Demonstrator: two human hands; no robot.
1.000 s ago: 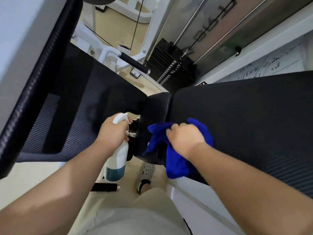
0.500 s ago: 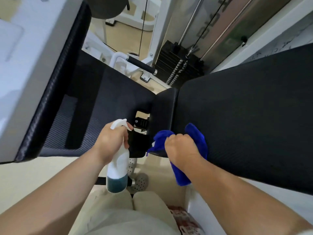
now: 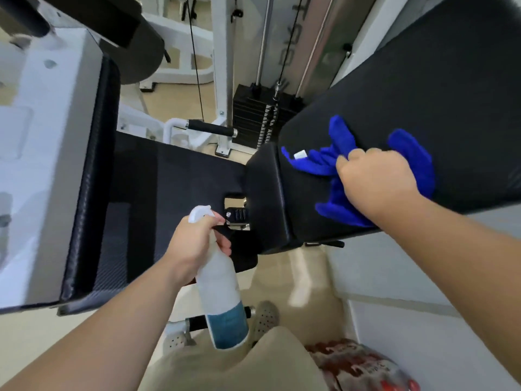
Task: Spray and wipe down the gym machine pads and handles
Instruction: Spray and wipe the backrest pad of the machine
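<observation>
Blue cloth (image 3: 341,165) — bunched, white-tagged — lies on the black pad (image 3: 423,88).

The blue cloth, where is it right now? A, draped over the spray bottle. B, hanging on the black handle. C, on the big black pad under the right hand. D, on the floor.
C: the right hand grips the blue cloth against the black pad; the left hand holds the spray bottle apart from it.
</observation>
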